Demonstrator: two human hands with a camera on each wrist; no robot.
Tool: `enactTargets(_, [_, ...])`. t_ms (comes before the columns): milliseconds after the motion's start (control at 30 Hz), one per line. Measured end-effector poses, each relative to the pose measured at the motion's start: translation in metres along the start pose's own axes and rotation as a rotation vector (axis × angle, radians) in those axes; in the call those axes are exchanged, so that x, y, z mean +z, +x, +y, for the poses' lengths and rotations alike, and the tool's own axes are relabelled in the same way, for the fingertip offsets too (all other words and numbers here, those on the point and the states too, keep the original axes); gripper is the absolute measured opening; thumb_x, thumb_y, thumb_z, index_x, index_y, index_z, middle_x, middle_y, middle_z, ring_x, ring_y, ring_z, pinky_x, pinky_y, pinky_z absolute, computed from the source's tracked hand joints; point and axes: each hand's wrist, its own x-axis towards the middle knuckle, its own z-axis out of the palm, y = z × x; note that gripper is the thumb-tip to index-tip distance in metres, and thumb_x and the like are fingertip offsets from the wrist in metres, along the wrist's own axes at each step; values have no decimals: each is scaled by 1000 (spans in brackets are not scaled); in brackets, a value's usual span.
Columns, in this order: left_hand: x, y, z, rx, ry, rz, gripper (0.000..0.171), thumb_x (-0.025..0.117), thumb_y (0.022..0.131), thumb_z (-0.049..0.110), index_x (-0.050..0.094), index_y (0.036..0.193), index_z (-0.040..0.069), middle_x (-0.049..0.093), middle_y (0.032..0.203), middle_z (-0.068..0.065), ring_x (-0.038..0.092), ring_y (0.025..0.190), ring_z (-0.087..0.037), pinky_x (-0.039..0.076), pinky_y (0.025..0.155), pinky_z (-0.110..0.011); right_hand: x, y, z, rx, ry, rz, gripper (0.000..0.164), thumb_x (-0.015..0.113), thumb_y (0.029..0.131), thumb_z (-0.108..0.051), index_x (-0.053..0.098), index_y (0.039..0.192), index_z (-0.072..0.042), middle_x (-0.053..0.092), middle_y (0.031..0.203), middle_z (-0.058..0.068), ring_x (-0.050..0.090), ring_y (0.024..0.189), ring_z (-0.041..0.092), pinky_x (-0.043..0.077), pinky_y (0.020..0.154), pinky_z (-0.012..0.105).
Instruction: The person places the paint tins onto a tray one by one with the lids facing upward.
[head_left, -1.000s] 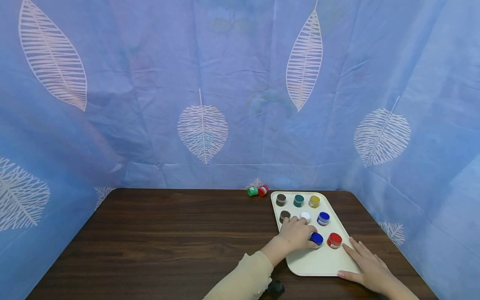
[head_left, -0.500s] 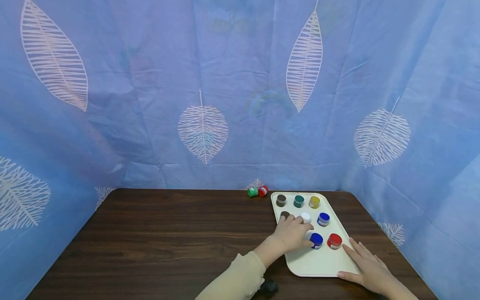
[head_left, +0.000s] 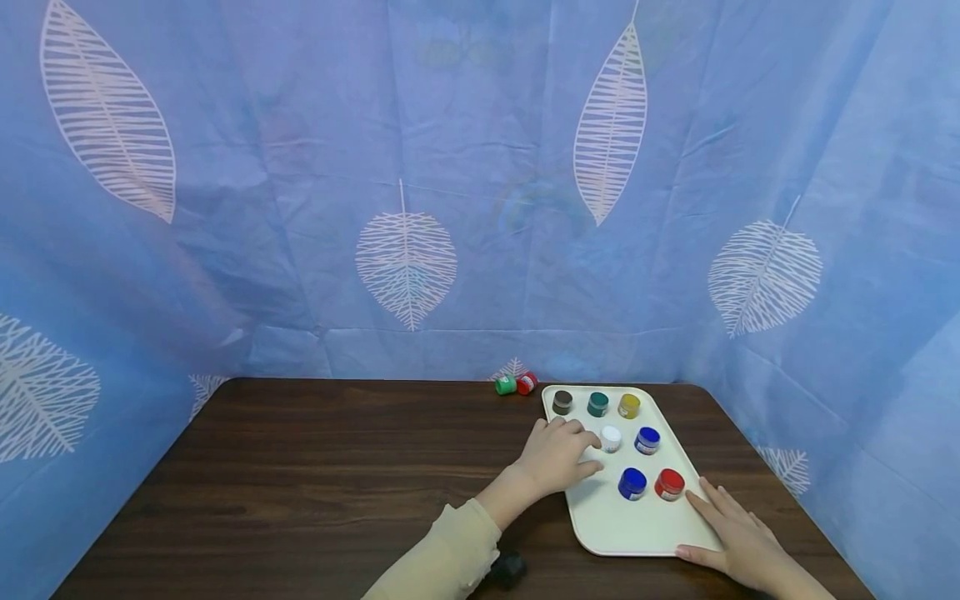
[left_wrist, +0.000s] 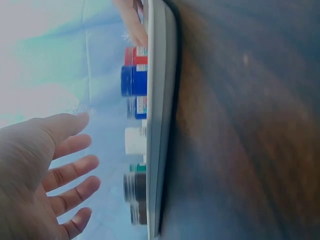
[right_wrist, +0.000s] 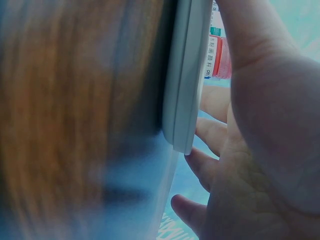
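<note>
A cream tray (head_left: 615,529) carries several small paint jars in rows. Its near row has a blue jar (head_left: 632,483) and a red jar (head_left: 669,484); behind them stand a white jar (head_left: 611,438) and another blue one. My left hand (head_left: 553,457) hovers over the tray's left edge, holding nothing; its fingers are spread and slightly bent in the left wrist view. One dark brown jar (left_wrist: 136,187) is hidden behind that hand in the head view. My right hand (head_left: 735,529) rests along the tray's right rim with fingers spread, close to the red jar.
At the table's back edge, a green jar (head_left: 506,385) and a red jar (head_left: 527,382) lie left of the tray. A dark object (head_left: 508,570) shows by my left sleeve. Blue cloth with white leaves (head_left: 405,258) hangs behind the brown table (head_left: 300,483).
My left hand has drawn back leftward from the blue jar in the near row, leaving that jar standing in full view. The right hand and the tray stay where they were.
</note>
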Motion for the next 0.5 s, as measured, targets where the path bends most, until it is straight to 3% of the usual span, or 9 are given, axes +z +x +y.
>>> enactTargets(233, [-5,-1,-16,7,-32,94,25,63,91,49,70,109,33,67,99,14,57,88,-8,36,70,-26,2,0,2,16,13,-20,82,71,80,-53,50,139,-1,37,146,34,36,129,58,34,87,77])
enactTargets(500, [-7,1,-44,-63,-76,212,22,66,90,46,71,104,30,68,100,11,57,85,-11,36,70,-26,1,0,1,26,3,-16,83,71,79,-55,50,139,-2,38,146,32,37,129,56,34,88,76])
